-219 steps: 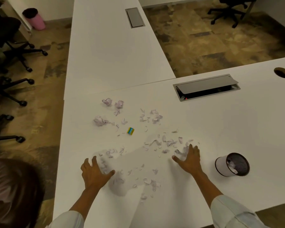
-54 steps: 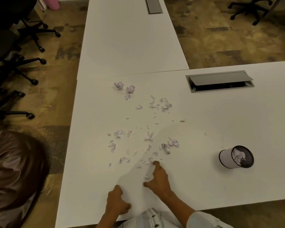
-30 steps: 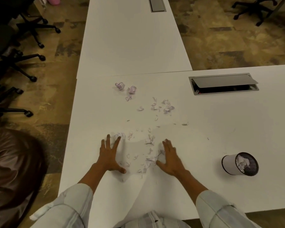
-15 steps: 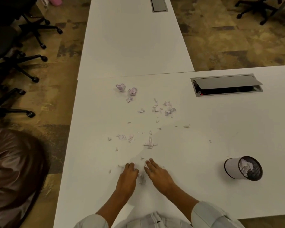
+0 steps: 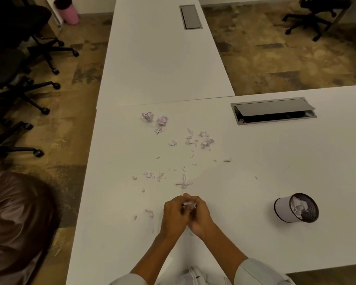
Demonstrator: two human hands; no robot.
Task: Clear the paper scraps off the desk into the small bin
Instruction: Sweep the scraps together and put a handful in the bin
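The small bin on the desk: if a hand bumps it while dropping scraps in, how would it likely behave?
The small bin looks light, holding only paper, so a nudge would probably slide it on the smooth desk. It seems short and wide, so tipping looks unlikely.

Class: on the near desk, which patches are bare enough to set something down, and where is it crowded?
Bare: the stretch between the cable hatch and the small bin. Crowded: paper scraps litter the middle, from the crumpled balls down to the cupped left hand and right hand.

Black office chairs (image 5: 19, 64), a pink bin (image 5: 67, 11), an open cable hatch (image 5: 273, 111).
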